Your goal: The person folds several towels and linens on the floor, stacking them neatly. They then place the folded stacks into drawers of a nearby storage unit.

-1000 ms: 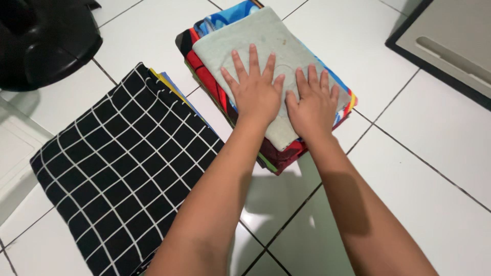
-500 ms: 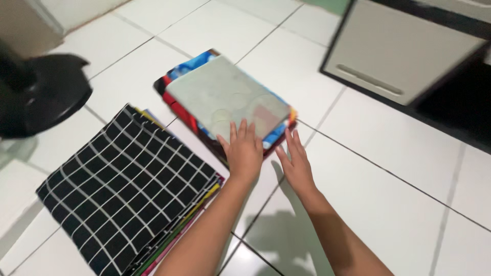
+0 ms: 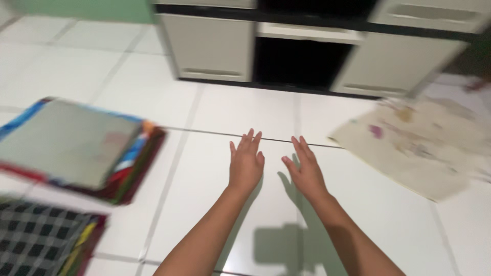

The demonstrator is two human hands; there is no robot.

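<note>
while both the left hand [image 3: 246, 164] and right hand [image 3: 307, 174] hover flat, fingers spread, holding nothing, the pale cloth [image 3: 417, 145] lies, apparently unfolded, right of the fingertips.

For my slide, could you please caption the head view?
Two empty hands, left hand and right hand, hover over white tiled floor.

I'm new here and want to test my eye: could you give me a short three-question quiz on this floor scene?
1. True or false: both hands are empty.
2. Which lies right of the right hand? A) the checked cloth B) the pale cloth C) the folded stack
3. What stands beyond the hands?

Key:
1. True: the left hand and the right hand are open over bare floor.
2. B, the pale cloth; the folded stack and the checked cloth lie left.
3. A cabinet.
</note>
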